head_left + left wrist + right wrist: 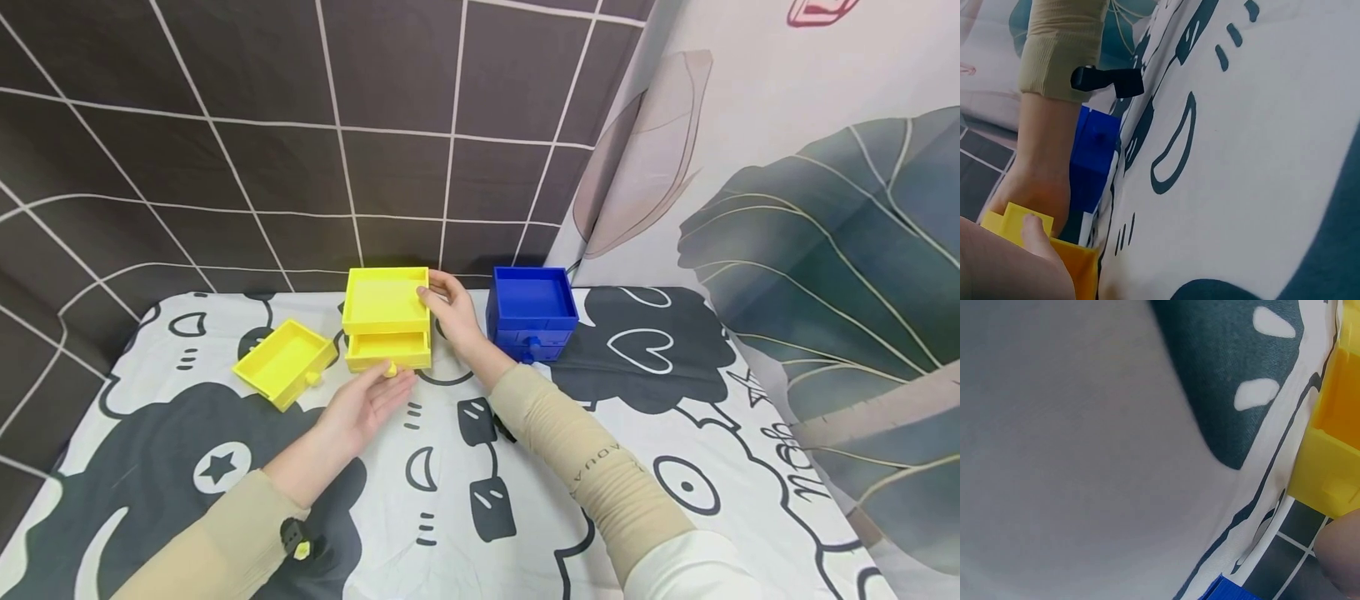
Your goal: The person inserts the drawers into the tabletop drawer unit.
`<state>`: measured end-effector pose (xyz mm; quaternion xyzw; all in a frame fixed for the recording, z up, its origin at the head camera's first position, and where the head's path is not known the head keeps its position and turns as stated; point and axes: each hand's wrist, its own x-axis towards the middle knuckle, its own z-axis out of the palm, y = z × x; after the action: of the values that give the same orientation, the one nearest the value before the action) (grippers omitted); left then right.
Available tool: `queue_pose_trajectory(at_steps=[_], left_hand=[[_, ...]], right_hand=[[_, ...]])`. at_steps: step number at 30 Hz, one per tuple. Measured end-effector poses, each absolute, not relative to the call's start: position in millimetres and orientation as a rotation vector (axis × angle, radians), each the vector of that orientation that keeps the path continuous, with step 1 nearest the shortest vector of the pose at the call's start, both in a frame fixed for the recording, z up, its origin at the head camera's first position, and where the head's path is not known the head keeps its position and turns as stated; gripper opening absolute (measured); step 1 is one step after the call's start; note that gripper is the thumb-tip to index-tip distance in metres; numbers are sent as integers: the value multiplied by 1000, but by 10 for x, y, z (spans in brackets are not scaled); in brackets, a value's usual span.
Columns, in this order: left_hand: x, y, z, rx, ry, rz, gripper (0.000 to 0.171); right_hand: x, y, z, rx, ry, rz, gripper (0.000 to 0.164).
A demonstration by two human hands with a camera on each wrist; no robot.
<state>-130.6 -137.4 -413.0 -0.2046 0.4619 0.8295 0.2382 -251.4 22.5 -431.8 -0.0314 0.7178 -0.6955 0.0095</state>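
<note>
Right hand (456, 315): gripping the yellow box (386, 298), thumb over its right rim. Left hand (367, 408): at the knob (392, 369) of the half-out drawer (363, 364); pinched or merely touched, I cannot tell. Yellow box: far side of the cloth (435, 542), left of centre. Loose yellow drawer (283, 358): left of it, apart. Blue box (532, 300): right. Step, as I judge: working the half-out drawer. Next move calls for me to brace the box, drawer level.
</note>
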Motion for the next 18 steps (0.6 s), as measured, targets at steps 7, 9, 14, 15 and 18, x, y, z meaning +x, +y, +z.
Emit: queue_pose_trajectory(at_steps=[7, 9, 14, 15, 18], left_hand=[[-1403, -1370, -4109, -572, 1256, 2286, 26], [-1430, -1365, -4114, -574, 1260, 2289, 25], [-1501, -1353, -4129, -580, 1261, 2299, 20], [-1516, -1355, -4132, -583, 1259, 2298, 20], [-1568, -1356, -4140, -586, 1247, 2307, 18]], right_hand=[[-2522, 221, -4326, -102, 2247, -2171, 50], [-2525, 222, -4329, -107, 2244, -2174, 50], [-2529, 225, -4330, -127, 2239, -2183, 51], [-2527, 223, -4332, -130, 2239, -2184, 51], [-2531, 227, -4336, -130, 2238, -2181, 52]])
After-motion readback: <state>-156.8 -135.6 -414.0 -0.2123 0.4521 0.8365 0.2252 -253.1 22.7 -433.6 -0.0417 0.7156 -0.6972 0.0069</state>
